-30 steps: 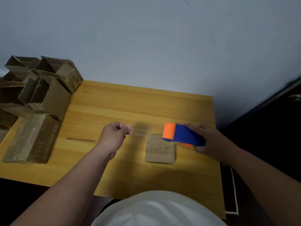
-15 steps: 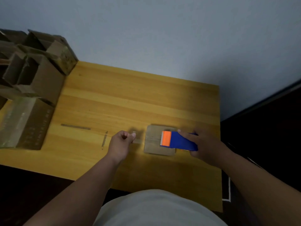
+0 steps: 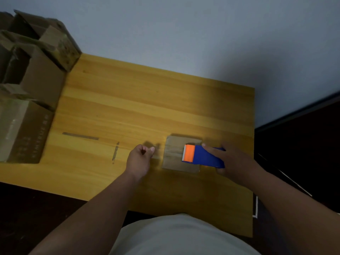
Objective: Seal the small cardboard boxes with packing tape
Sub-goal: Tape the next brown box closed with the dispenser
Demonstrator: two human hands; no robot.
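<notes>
Left hand (image 3: 139, 159): fingers curled, thumb and forefinger pinching clear tape end just left of small box (image 3: 176, 155). Right hand (image 3: 233, 161) wrapped round blue-orange tape dispenser (image 3: 200, 156) over box top. Box sits on wooden table (image 3: 147, 100); open boxes (image 3: 31, 74) piled far left; grey wall behind.

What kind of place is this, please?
Probably a small home or workshop packing station, not a warehouse: one plain wooden table against a bare wall, a pile of cardboard boxes at its left end, and a tape dispenser over a small box.
</notes>
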